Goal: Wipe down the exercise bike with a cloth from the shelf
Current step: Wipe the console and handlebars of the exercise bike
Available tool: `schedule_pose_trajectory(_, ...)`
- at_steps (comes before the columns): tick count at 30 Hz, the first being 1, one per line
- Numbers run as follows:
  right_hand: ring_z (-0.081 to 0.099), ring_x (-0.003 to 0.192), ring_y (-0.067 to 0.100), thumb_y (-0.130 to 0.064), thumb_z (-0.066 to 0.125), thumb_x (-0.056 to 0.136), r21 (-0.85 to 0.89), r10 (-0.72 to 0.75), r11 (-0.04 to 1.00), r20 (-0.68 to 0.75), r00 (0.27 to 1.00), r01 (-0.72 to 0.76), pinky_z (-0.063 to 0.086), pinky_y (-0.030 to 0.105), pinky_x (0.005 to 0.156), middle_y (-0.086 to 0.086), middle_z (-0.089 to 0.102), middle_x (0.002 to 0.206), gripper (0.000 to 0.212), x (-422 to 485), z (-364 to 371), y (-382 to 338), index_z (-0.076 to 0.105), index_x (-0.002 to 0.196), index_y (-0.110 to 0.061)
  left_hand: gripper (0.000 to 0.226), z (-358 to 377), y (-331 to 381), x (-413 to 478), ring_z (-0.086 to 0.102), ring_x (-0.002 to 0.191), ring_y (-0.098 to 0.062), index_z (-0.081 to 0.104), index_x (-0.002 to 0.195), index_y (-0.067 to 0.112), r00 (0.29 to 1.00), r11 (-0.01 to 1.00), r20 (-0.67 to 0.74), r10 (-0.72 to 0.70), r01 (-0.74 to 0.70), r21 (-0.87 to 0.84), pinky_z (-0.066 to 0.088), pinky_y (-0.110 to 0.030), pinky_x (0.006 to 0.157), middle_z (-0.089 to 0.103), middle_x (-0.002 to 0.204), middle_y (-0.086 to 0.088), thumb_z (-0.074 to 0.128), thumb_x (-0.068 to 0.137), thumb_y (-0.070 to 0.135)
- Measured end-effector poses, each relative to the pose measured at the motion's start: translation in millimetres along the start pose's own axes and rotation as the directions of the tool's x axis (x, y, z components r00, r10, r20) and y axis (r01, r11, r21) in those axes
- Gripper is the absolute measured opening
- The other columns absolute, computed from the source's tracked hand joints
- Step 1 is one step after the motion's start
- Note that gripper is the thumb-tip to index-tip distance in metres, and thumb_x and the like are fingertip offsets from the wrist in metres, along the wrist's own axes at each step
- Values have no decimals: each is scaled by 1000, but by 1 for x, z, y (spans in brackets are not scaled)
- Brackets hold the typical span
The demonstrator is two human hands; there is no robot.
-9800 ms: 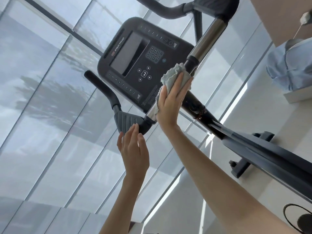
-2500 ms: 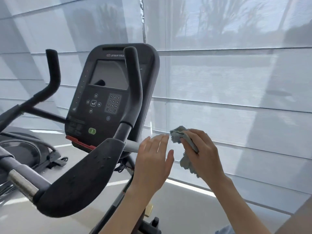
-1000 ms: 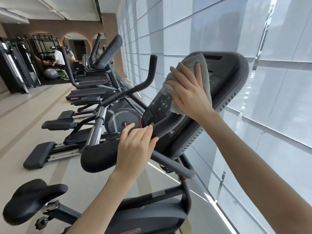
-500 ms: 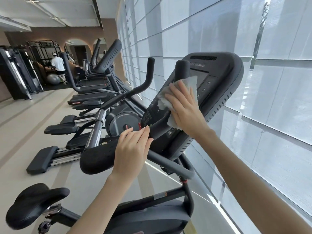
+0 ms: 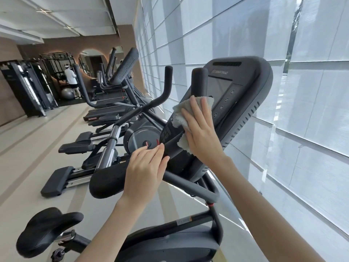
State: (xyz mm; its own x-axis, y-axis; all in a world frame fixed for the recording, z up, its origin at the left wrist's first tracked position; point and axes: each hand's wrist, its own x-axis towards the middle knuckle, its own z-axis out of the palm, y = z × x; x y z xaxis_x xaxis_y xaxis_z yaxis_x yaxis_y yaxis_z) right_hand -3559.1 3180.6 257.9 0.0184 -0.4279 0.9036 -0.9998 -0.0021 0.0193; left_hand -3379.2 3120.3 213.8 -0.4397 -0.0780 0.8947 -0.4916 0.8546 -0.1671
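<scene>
The exercise bike's dark console (image 5: pixel 245 103) faces me at centre right, its black handlebar pad (image 5: pixel 107 180) and saddle (image 5: pixel 45 231) below left. My right hand (image 5: pixel 202 133) presses a pale grey cloth (image 5: pixel 181 114) flat against the lower left of the console, beside the upright handle grip (image 5: pixel 198 82). My left hand (image 5: pixel 145 171) rests with fingers together and extended on the handlebar just under the console, holding nothing.
A window wall with white blinds (image 5: pixel 292 129) runs along the right. A row of elliptical machines (image 5: pixel 117 114) stands beyond the bike on the left. A person (image 5: pixel 70 80) stands far back by a grey ball and weight racks.
My right hand has slid the cloth down the console face, from its top edge to its lower left. The left hand has stayed on the handlebar.
</scene>
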Motion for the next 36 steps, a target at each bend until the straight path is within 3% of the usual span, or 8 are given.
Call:
schedule_pose_trajectory(6, 29, 136, 42, -17, 43, 95, -106, -39, 994, -35, 999, 35, 21, 59, 111, 19, 46, 139, 33, 79, -21, 20, 61, 118, -1, 31, -1, -1, 0, 67, 86, -21, 70, 108, 0, 1000, 1000, 16, -5, 5, 11, 46, -35, 93, 73, 96, -6, 59, 91, 22)
schedule_pose_trajectory(9, 55, 108, 39, -22, 45, 93, 64, 22, 998, -88, 996, -16, 37, 44, 103, 17, 66, 98, 32, 113, -32, 27, 66, 83, 0, 31, -2, 0, 1, 67, 85, -20, 70, 108, 0, 1000, 1000, 9, -5, 5, 13, 47, -35, 92, 73, 95, -6, 59, 90, 22)
schedule_pose_trajectory(11, 55, 94, 33, -22, 47, 90, 208, 127, 973, -112, 986, -102, 41, 36, 93, 11, 62, 85, 29, 116, -33, 27, 62, 75, -1, 30, -1, -1, 1, 67, 84, -20, 70, 107, 0, 1000, 1000, 3, -3, 3, 11, 46, -35, 93, 73, 95, -5, 59, 90, 22)
schedule_pose_trajectory(14, 46, 117, 36, -20, 51, 92, 210, 207, 963, -181, 961, -168, 32, 34, 101, 17, 55, 120, 27, 99, -20, 18, 65, 110, -6, 30, -1, -1, 1, 67, 84, -20, 70, 108, 0, 1000, 1000, 6, -3, 3, 0, 46, -35, 93, 73, 94, -5, 59, 91, 22)
schedule_pose_trajectory(18, 32, 130, 45, -10, 44, 95, 103, 231, 972, -214, 949, -214, 29, 49, 109, 31, 29, 144, 47, 88, -12, 9, 37, 140, -1, 31, -1, -2, 1, 67, 82, -20, 70, 107, 0, 1000, 1000, -1, 7, -7, 2, 43, -33, 93, 73, 94, -6, 58, 91, 23)
schedule_pose_trajectory(25, 32, 131, 46, 7, 43, 92, 130, 362, 930, -170, 917, -343, 43, 43, 98, 36, 16, 147, 62, 61, -6, -4, 19, 147, -5, 31, -3, -3, 2, 65, 85, -21, 70, 107, 0, 1000, 1000, 3, 21, -21, 6, 44, -34, 95, 73, 94, -5, 57, 91, 23)
schedule_pose_trajectory(31, 36, 129, 38, -22, 55, 94, 261, 379, 905, -131, 916, -337, 43, 43, 96, 24, 26, 147, 58, 81, -15, 8, 29, 146, -19, 31, -3, -4, 2, 66, 82, -20, 70, 107, 1, 1000, 1000, 10, 20, -20, 11, 45, -35, 94, 73, 93, -4, 55, 92, 23)
schedule_pose_trajectory(36, 38, 130, 35, -10, 50, 94, 260, 377, 906, -141, 915, -333, 45, 38, 92, 19, 22, 151, 61, 82, -15, 7, 22, 148, -12, 31, -2, -4, 1, 66, 83, -20, 70, 107, 0, 1000, 1000, 0, 16, -16, 4, 45, -35, 94, 73, 94, -5, 54, 92, 23)
